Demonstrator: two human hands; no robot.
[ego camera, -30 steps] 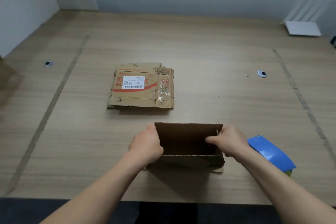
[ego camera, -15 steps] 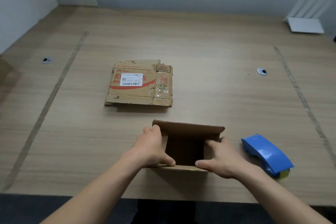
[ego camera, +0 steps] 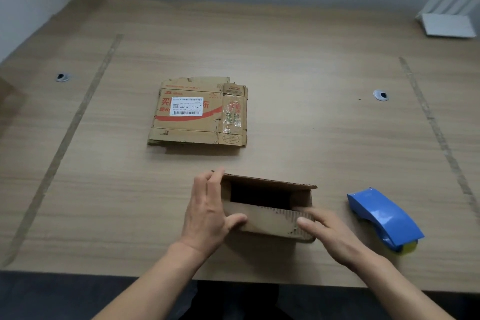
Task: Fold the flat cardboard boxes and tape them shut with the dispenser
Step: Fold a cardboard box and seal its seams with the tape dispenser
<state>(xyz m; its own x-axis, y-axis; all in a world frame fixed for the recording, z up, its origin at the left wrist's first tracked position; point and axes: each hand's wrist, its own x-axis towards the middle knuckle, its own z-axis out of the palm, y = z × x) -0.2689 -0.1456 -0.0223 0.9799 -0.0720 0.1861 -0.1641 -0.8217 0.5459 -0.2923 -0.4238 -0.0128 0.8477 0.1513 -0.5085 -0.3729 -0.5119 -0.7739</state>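
- While nothing is taped yet, the wooden table (ego camera: 285, 65) serves as the work surface, with everything the task needs laid toward its near half.
- Further back, near the middle, the flat cardboard boxes (ego camera: 197, 114) lie stacked with a white shipping label facing up; they appear parked out of the way until their turn comes.
- Closest to the person sits the half-folded box (ego camera: 267, 205), standing on the table with a dark opening on top; its far flap stands up and its near flap leans inward, so closing the flaps looks like the step in hand.
- Just to the right of that box, apart from it, the blue tape dispenser (ego camera: 384, 218) rests untouched, probably kept near the right hand for sealing.
- On the box's left end, the left hand (ego camera: 207, 213) lies with straight fingers against the side and the thumb pressing the near flap, steadying it.
- At the near right corner, the right hand (ego camera: 327, 228) pushes on the flap with extended, relaxed fingers, pinching nothing.
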